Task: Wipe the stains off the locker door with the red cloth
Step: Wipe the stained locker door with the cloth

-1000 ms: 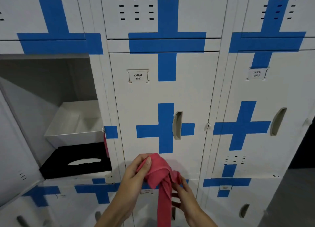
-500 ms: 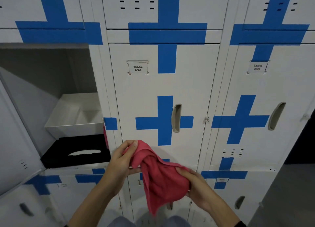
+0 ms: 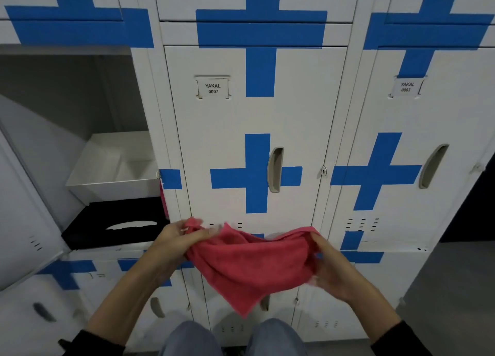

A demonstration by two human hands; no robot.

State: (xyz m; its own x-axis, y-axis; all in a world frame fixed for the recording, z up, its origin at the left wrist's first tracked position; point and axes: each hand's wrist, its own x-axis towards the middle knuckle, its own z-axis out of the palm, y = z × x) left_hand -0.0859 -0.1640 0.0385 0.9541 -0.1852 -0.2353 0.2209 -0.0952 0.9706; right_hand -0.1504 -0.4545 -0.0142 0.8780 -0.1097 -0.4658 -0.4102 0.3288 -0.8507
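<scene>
spreading across the lower centre of the frame, the soft, nubby red cloth (image 3: 250,264) hangs in a loose triangular sag between both hands, in front of the lockers. the left hand (image 3: 171,244) pinches its bunched upper left corner, fingers clamped together on the fabric. the right hand (image 3: 330,268) grips the right edge, fingers curled shut on the cloth. above it, at frame centre, stands the flat white painted-metal locker door (image 3: 235,120) labelled yakal 0007, crossed with matte blue tape strips (image 3: 255,172) and fitted with a recessed beige oblong handle (image 3: 275,169).
</scene>
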